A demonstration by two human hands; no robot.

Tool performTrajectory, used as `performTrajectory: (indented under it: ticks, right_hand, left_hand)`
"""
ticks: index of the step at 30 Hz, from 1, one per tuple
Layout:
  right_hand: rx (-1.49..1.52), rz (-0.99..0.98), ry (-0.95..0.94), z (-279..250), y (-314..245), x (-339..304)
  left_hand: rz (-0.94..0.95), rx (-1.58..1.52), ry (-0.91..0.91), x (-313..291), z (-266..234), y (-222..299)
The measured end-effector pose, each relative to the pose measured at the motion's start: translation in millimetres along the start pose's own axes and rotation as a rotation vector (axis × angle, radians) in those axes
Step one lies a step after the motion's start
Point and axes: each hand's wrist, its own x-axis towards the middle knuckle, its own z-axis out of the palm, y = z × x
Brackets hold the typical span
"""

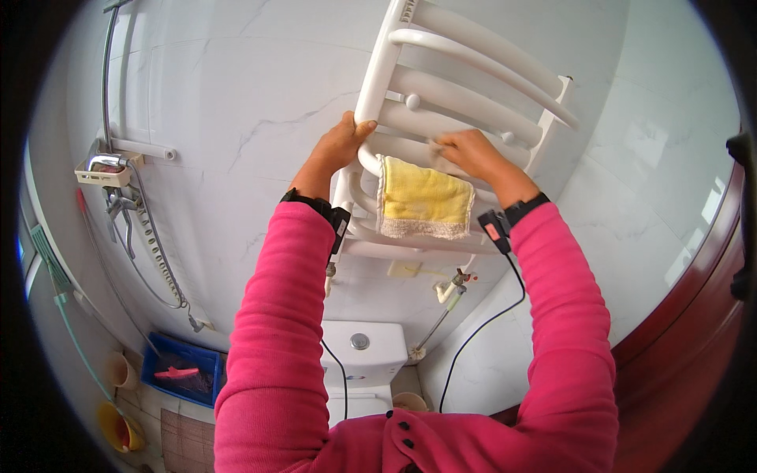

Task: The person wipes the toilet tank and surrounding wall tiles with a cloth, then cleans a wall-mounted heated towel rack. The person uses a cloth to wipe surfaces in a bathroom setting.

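Note:
A white towel radiator (453, 118) with several curved bars is fixed to the tiled wall. My left hand (341, 146) grips its left upright, thumb on the front. At the middle bars, my right hand (473, 154) is closed around a greyish cloth (447, 160), which is slightly blurred and partly hidden by the fingers. Just below it, a yellow towel (426, 193) with a pale fluffy edge hangs folded over a lower bar. Both forearms, in pink sleeves with black wrist straps, reach up from below.
A white toilet (363, 351) stands under the radiator, with a valve (457, 280) on the wall. At left are a shower mixer (118, 201), a soap basket (102, 175), a blue tub (185, 366), a yellow bucket (120, 430) and a green mop (51, 256). A dark red door (686, 355) bounds the right.

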Motion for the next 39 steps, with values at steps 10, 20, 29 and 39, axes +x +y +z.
performTrajectory:
  ticks: [10, 20, 29, 39]
  right_hand:
    - [0.017, -0.129, -0.060, 24, -42, 60]
    - [-0.090, 0.008, 0.070, 16, 30, -10]
    - [-0.167, 0.442, 0.529, -66, 93, -190]
    - [1.369, 0.553, 0.880, -66, 43, -358]
  left_hand:
    - [-0.030, 0.072, -0.005, -5, -3, 10]
    - [0.002, 0.010, 0.019, 0, -2, 2]
    - [0.016, -0.162, 0.016, 9, -1, -11]
    - [-0.116, 0.171, 0.333, -19, -38, -2]
